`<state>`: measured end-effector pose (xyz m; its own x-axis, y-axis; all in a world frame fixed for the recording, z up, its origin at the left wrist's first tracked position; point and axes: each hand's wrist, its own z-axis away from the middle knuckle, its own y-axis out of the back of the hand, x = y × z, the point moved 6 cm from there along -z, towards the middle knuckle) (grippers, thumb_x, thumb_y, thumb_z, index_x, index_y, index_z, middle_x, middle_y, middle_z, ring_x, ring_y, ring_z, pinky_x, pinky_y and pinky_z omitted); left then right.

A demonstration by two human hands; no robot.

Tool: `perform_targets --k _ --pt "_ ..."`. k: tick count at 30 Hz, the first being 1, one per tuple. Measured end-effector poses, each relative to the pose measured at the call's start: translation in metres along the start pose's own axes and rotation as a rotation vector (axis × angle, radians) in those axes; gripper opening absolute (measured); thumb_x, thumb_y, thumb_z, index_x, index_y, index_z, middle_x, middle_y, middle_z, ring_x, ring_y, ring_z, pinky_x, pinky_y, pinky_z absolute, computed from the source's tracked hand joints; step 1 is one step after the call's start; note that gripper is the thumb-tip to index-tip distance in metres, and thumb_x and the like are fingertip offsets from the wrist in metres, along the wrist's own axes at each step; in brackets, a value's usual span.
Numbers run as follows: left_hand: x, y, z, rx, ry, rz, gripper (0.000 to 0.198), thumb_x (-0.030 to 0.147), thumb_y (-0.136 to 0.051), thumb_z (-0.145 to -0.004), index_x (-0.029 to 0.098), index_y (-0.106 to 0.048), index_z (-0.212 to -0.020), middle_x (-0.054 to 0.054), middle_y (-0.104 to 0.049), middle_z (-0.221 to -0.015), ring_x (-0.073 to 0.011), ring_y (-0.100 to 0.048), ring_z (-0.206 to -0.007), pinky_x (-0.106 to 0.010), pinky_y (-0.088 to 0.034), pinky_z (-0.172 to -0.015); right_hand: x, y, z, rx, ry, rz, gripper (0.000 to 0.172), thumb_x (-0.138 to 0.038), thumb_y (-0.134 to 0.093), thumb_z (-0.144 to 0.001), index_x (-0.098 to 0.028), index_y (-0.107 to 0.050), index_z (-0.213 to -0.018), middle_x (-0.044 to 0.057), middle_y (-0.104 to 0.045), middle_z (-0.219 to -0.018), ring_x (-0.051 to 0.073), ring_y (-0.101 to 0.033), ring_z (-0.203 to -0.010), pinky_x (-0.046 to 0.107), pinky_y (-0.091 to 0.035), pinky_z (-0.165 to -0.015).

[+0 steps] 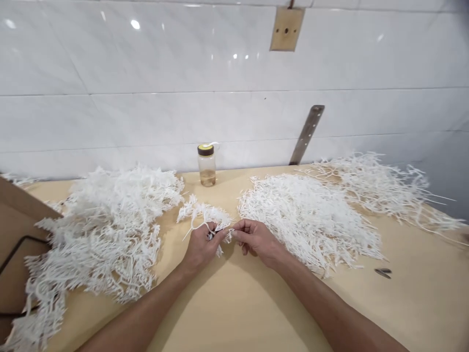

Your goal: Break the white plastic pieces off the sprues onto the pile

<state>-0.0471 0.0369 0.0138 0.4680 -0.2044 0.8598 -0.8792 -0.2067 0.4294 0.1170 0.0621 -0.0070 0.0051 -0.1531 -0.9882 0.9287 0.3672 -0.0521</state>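
Note:
My left hand (203, 244) is closed around a white, branching, plastic-looking sprig (205, 214), whose stems spread out beyond the fingers. Something small and dark shows between the thumb and fingers of that hand, too little of it to name. Just to the right, my right hand (256, 239) pinches a small white tip of the sprig with thumb and forefinger. The two hands almost meet above the table. On the left lies a large tangled heap of similar branching sprigs (113, 230). Close to my right hand is a pile of short, thin white pieces (308, 215).
A clear bottle (207, 168) with a dark and yellow lid stands near the tiled wall (154, 117). A metal strip (307, 135) leans there. Loose white stems (384, 188) lie far right, small metal snips (383, 273) nearer. A brown cardboard box (18, 210) is at left.

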Motion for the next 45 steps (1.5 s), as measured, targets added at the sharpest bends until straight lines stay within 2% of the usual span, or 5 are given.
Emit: perform_targets --k 11,19,30,39,45 --pt "0.0 -0.007 0.0 -0.082 0.006 0.018 0.036 0.044 -0.062 -0.082 0.019 -0.054 -0.057 0.004 -0.046 -0.054 -0.0112 -0.039 -0.054 -0.024 -0.03 -0.053 -0.01 0.007 0.01 0.146 0.161 0.322 0.023 -0.039 -0.063 -0.082 -0.018 -0.063 -0.091 -0.002 -0.06 -0.072 0.009 -0.055 -0.047 0.023 -0.05 -0.043" --pt "-0.001 -0.004 0.001 -0.057 0.06 0.053 0.037 0.045 -0.062 -0.082 0.019 -0.049 -0.059 0.006 -0.038 -0.055 -0.0104 -0.036 -0.056 -0.023 -0.029 -0.054 0.002 0.001 0.005 -0.011 0.01 0.224 0.036 -0.051 -0.058 -0.088 -0.018 -0.062 -0.099 -0.004 -0.059 -0.065 0.01 -0.058 -0.043 0.02 -0.041 -0.04" --pt "-0.004 -0.005 -0.001 -0.051 0.031 0.034 0.038 0.045 -0.061 -0.082 0.019 -0.047 -0.06 0.005 -0.038 -0.056 -0.0107 -0.036 -0.057 -0.024 -0.029 -0.055 0.004 -0.002 0.001 0.055 0.029 0.183 0.033 -0.052 -0.065 -0.083 -0.018 -0.063 -0.085 -0.004 -0.06 -0.063 0.01 -0.059 -0.043 0.019 -0.036 -0.039" --pt "-0.003 -0.008 0.0 -0.096 0.051 -0.034 0.038 0.047 -0.061 -0.081 0.018 -0.05 -0.059 0.005 -0.041 -0.055 -0.0113 -0.038 -0.056 -0.024 -0.028 -0.055 -0.008 -0.003 0.006 0.206 0.137 0.343 0.015 -0.034 -0.059 -0.082 -0.02 -0.057 -0.08 -0.005 -0.056 -0.06 0.012 -0.058 -0.042 0.023 -0.046 -0.043" --pt "-0.004 -0.008 -0.002 -0.108 0.052 -0.052 0.037 0.045 -0.059 -0.082 0.018 -0.048 -0.058 0.004 -0.041 -0.057 -0.0118 -0.038 -0.058 -0.025 -0.029 -0.056 -0.009 -0.004 0.006 0.121 0.143 0.39 0.018 -0.037 -0.055 -0.086 -0.02 -0.058 -0.084 -0.005 -0.056 -0.06 0.012 -0.058 -0.041 0.023 -0.046 -0.044"
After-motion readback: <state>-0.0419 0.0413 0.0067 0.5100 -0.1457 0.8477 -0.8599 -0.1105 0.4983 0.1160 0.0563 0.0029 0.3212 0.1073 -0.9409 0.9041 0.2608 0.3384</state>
